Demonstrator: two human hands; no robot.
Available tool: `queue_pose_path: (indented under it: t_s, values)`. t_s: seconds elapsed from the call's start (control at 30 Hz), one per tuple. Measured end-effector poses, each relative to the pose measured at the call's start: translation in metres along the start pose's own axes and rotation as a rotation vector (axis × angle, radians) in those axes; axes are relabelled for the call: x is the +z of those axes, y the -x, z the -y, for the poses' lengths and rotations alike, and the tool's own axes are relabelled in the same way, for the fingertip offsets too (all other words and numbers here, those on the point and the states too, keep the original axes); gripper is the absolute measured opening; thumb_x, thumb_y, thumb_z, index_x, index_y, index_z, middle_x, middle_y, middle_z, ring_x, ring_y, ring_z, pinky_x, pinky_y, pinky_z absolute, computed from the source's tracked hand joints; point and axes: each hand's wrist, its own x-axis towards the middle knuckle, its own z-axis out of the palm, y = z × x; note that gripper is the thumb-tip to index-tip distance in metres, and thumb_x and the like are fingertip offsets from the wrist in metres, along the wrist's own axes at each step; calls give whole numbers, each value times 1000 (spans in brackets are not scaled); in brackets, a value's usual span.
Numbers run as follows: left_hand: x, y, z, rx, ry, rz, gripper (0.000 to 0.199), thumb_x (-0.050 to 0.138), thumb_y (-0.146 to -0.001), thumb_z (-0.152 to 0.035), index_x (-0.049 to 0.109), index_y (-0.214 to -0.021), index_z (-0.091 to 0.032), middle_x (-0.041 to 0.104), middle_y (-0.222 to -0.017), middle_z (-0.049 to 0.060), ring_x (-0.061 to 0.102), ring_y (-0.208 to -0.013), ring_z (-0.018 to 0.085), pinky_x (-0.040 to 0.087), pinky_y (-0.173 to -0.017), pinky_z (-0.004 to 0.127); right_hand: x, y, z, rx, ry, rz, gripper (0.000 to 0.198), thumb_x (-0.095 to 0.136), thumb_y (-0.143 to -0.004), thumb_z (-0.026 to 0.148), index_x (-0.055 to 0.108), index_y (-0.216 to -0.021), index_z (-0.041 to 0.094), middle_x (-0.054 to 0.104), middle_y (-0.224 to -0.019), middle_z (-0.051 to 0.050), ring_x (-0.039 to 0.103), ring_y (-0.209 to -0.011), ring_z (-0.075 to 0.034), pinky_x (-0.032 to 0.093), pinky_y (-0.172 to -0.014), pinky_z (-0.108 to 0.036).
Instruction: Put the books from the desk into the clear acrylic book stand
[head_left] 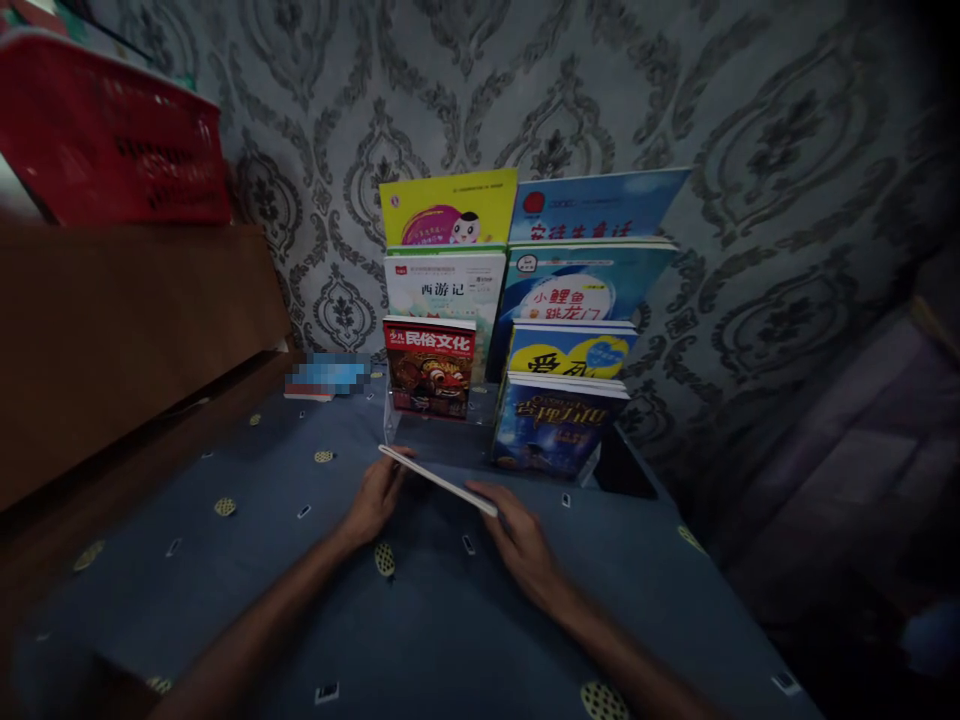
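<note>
Between my left hand [377, 497] and my right hand [516, 532] is a thin book [439, 480], seen along its pale edge, its cover hidden from me. The left fingers close on one end of it and the right fingers on the other, just above the tablecloth. Right behind it, a clear tiered stand [388, 425] bears books in two columns. A red-covered book [429, 368] stands at the front left, and a dark blue book [553, 430] at the front right. Farther back are a white book [444, 285], a yellow book [450, 205] and several blue ones.
A blue patterned cloth [247, 590] covers the table. At the back left lies a small pile of books [324, 378], partly blurred. A red basket [120, 130] rests on a brown wooden cabinet [127, 330] to the left. Patterned wallpaper rises behind the stand.
</note>
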Motion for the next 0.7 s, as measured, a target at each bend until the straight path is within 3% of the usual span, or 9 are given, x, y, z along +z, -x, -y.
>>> queue_pose_path:
  t_s: [0.23, 0.4, 0.53, 0.7]
  values:
    - [-37, -49, -17, 76, 14, -274, 31, 40, -101, -42, 59, -113, -20, 68, -104, 9, 66, -96, 22, 53, -89, 37, -1, -73, 31, -161, 59, -144, 34, 39, -101, 36, 64, -121, 23, 70, -120, -11, 65, -112, -26, 52, -97, -41]
    - [-58, -95, -33, 177, 0, -386, 32, 39, -102, -43, 55, -116, -19, 66, -104, 8, 63, -92, 19, 51, -83, 31, -16, -121, 51, -251, 92, -269, 28, 42, -100, 39, 64, -103, 22, 71, -93, -6, 65, -85, -23, 53, -81, -37]
    - [-65, -117, -37, 211, -43, -427, 30, 38, -102, -42, 54, -115, -20, 64, -97, 6, 60, -87, 17, 49, -80, 29, -21, -139, 57, -251, 58, -304, 27, 43, -99, 39, 62, -103, 20, 69, -93, -6, 63, -88, -23, 51, -81, -35]
    - [-60, -124, -35, 218, -81, -456, 22, 38, -102, -38, 52, -102, -20, 60, -88, 3, 57, -78, 16, 45, -74, 27, -17, -143, 50, -209, 31, -337, 27, 42, -99, 38, 61, -105, 20, 68, -91, -6, 63, -94, -24, 50, -84, -37]
